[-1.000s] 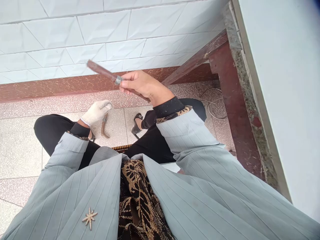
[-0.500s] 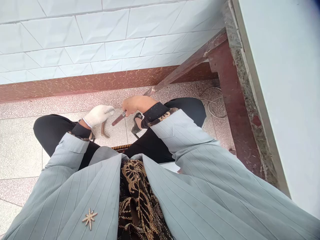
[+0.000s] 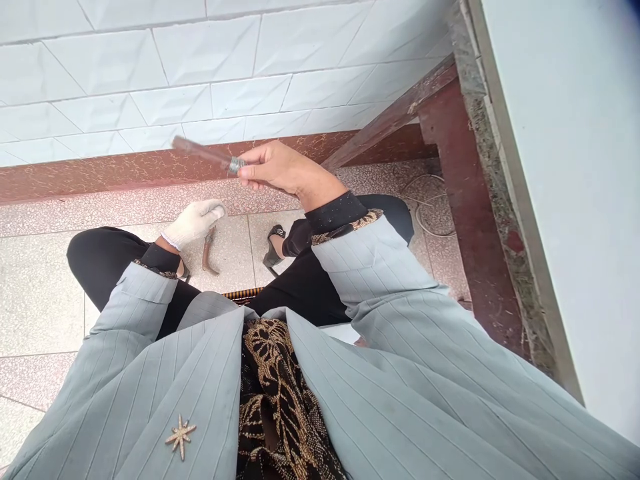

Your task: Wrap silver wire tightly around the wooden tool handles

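My right hand (image 3: 273, 168) is raised in front of the wall's base, its fingers closed on the wire-wound end of a brown wooden stick (image 3: 203, 152). Grey wire (image 3: 237, 165) is coiled round the stick by my fingertips. The stick's free end points left and looks blurred. Lower and to the left, my left hand (image 3: 193, 221) wears a white glove, and its fingers are curled together. Whatever they pinch, if anything, is too small to make out. Just below the glove, a curved brown piece of wood (image 3: 207, 253) shows above the floor tiles.
A white tiled wall (image 3: 210, 60) with a red-brown skirting (image 3: 65, 175) runs across the front. To the right stand a dark red wooden frame (image 3: 475, 220) and a slanted bar (image 3: 390, 120). A pale cable (image 3: 430, 217) lies coiled on the floor beside the frame.
My right hand has risen away from my left, and the stick has swung from pointing down-left to pointing up-left. The gloved hand has shifted slightly left and up.
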A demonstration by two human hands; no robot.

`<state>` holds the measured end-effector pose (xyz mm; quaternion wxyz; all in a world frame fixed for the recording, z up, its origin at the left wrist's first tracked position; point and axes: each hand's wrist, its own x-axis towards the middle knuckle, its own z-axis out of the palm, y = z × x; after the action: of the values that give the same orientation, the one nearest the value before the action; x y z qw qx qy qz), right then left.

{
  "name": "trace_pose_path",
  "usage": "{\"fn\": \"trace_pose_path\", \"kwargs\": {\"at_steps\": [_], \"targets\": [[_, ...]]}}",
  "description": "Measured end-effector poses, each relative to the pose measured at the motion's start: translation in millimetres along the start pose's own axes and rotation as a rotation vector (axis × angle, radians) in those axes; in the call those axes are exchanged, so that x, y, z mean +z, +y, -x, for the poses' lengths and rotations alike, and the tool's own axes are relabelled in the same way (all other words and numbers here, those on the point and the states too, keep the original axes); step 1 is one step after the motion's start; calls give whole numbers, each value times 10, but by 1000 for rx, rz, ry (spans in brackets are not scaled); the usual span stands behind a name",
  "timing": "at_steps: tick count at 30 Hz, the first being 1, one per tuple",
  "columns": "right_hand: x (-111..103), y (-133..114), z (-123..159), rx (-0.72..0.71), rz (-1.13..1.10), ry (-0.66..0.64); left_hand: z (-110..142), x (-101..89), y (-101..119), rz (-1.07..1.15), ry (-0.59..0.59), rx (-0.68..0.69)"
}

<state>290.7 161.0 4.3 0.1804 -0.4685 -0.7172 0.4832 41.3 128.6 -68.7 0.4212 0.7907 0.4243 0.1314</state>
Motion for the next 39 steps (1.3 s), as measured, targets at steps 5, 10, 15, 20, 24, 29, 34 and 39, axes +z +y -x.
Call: {"fn": "trace_pose_path", "kwargs": {"at_steps": [5, 10, 15, 20, 24, 29, 34, 39], "targets": [[112, 27, -109, 234, 347, 220, 11, 68, 45, -24, -131, 76], [298, 42, -134, 366, 856, -133, 43, 75, 94, -106, -168, 95], [465, -4, -112, 345, 914, -509, 47, 6, 72, -181, -86, 52], [404, -54, -55, 222, 642, -689, 24, -95, 22, -220, 23, -2], [194, -76, 5, 76, 343, -639, 7, -152, 16, -159, 84, -52], [38, -118, 49, -15, 4, -153, -17, -66, 17, 17, 102, -85], [101, -38, -46, 80, 62, 172, -31, 142, 48, -2, -90, 42], [195, 23, -111, 291, 687, 34, 5, 191, 82, -99, -180, 62]]}}
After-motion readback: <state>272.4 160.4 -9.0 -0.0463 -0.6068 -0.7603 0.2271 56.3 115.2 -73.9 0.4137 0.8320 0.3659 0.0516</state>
